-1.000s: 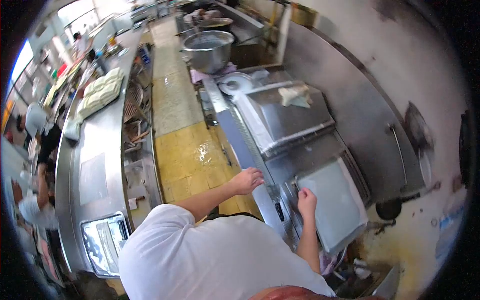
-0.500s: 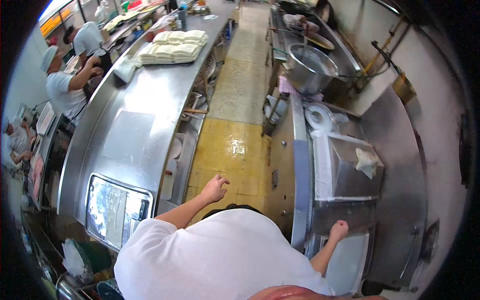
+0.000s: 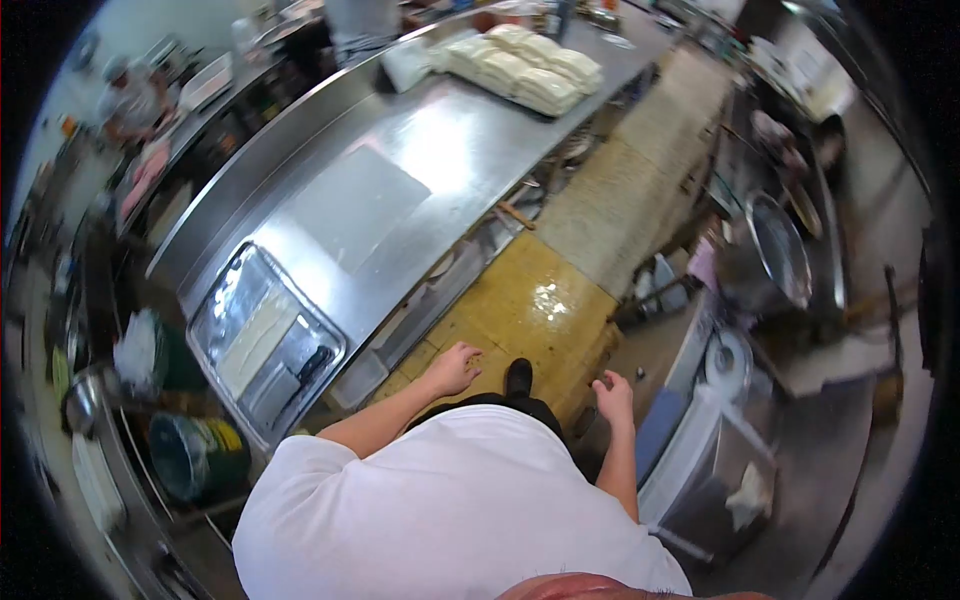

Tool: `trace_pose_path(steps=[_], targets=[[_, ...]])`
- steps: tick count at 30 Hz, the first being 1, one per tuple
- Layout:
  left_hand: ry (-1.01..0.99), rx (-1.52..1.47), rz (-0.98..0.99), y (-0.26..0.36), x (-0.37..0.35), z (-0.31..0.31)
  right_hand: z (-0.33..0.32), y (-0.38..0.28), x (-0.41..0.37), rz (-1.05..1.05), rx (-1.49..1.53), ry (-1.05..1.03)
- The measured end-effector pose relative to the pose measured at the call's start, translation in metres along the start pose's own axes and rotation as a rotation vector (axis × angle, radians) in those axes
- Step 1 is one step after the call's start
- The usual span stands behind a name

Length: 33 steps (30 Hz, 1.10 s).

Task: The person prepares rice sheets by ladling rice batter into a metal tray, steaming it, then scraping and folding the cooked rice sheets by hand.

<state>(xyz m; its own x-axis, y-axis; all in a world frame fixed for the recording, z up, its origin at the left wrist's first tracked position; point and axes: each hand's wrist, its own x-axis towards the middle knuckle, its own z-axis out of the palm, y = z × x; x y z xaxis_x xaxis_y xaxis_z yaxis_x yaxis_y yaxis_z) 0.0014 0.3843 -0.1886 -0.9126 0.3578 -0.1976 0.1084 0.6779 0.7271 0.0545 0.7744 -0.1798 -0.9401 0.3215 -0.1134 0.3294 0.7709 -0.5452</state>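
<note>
My left hand (image 3: pixel 455 368) hangs in the air over the yellow floor, empty, its fingers loosely bent and apart. It is nearest to the front edge of the steel table (image 3: pixel 375 270). My right hand (image 3: pixel 613 395) is also free of anything, thumb and fingers apart, beside the steel counter on the right. On the table's near end lies a shiny metal tray (image 3: pixel 218 298). Inside it are a long pale strip (image 3: pixel 258 338) and a small dark object (image 3: pixel 318 360) whose kind I cannot make out.
Stacked white packages (image 3: pixel 525 65) sit at the table's far end. A large metal pot (image 3: pixel 780 250) and a steel box with a crumpled cloth (image 3: pixel 748 497) on it line the right side. A green bucket (image 3: pixel 195 460) stands at left. Co-workers are beyond the table.
The view has swung left, toward the table and tray. My right hand has come forward from beside the right counter, and its fingers have opened. My left hand stays empty.
</note>
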Motion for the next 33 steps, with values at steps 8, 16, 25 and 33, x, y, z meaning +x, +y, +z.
trace_pose_path(steps=[8,16,25,33], targets=[[0.141,0.005,-0.442,-0.014,0.004,-0.021,0.005,-0.019,0.133,-0.067,-0.162,-0.538],[0.527,-0.167,-0.502,0.010,0.035,-0.044,0.020,-0.080,0.264,-0.365,-0.289,-0.618],[0.808,-0.240,-0.595,-0.034,0.046,-0.129,0.091,-0.221,0.295,-0.545,-0.115,-0.731],[0.992,-0.138,-0.650,-0.173,0.085,-0.259,0.133,-0.398,0.265,-0.655,0.093,-0.788]])
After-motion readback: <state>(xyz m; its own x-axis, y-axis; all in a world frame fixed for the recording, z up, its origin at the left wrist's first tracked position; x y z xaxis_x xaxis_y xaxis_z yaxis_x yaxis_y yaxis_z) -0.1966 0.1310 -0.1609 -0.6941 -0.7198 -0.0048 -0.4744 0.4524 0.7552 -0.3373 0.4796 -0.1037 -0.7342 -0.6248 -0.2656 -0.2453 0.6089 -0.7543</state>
